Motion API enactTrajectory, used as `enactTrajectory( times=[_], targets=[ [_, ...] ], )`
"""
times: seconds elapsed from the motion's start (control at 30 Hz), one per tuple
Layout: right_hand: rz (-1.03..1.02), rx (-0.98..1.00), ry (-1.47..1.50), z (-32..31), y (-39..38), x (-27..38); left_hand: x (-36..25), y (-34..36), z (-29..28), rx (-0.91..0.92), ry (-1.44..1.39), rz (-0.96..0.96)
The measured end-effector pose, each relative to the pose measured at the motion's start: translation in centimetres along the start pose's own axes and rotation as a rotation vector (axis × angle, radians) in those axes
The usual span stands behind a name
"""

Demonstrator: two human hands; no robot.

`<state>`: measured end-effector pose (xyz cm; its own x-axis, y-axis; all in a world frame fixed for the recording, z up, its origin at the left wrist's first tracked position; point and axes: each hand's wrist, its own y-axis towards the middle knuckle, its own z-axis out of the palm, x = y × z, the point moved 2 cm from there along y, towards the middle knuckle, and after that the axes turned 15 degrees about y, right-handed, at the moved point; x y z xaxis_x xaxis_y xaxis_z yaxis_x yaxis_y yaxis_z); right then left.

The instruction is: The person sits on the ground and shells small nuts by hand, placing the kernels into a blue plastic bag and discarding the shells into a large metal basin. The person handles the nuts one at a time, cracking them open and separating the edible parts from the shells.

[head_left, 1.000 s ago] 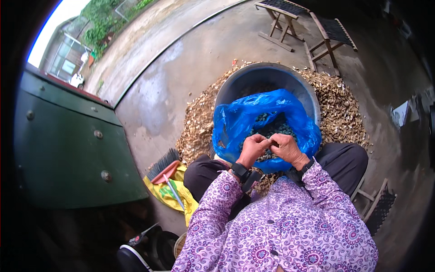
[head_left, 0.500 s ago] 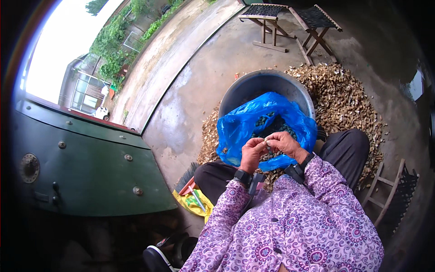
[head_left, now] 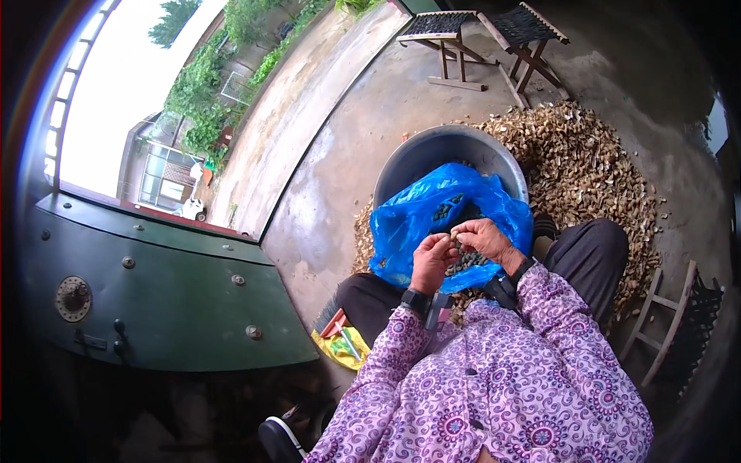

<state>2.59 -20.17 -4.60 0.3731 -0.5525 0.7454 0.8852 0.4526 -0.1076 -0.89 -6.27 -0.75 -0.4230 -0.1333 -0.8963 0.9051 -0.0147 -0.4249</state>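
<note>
My left hand (head_left: 434,261) and my right hand (head_left: 488,241) meet over an open blue plastic bag (head_left: 397,224). Both have thumb and fingers pinched together at a small pale piece (head_left: 454,234) between the fingertips; its kind is too small to make out. The bag lies crumpled in a wide grey metal basin (head_left: 401,166), its edge draped over the near side. Inside the bag are many small, dark grey-green lumps (head_left: 468,262), partly hidden by my hands. Dark bands circle both wrists.
A big heap of brown and whitish shell-like pieces (head_left: 587,166) spreads right of the basin. Two folding stools (head_left: 532,27) stand beyond it; another stool (head_left: 668,324) lies at right. A green metal door (head_left: 177,301), a brush (head_left: 332,316) and a yellow bag (head_left: 343,349) are at left.
The view has shifted slightly, so the door and stools sit differently. My hands stay pinched over the bag, fingertips slightly farther apart, and the bag's upper edge looks more folded down.
</note>
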Motion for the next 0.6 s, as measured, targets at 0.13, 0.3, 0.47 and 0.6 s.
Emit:
enactTrajectory(
  times=[0.13,0.3,0.47,0.6],
  targets=[
    [-0.011,0.012,-0.058,0.0,-0.2,0.7,0.1,0.5,0.3,-0.025,0.173,0.09],
    [0.023,-0.005,-0.011,-0.5,-0.2,-0.1,0.0,0.4,0.6,-0.04,0.316,0.148],
    [0.002,0.008,-0.183,-0.5,-1.0,0.6,-1.1,0.0,1.7,0.002,0.44,0.117],
    [-0.058,0.04,-0.355,-0.3,-1.4,1.2,-1.8,-0.2,1.9,0.044,0.542,0.088]
  ],
)
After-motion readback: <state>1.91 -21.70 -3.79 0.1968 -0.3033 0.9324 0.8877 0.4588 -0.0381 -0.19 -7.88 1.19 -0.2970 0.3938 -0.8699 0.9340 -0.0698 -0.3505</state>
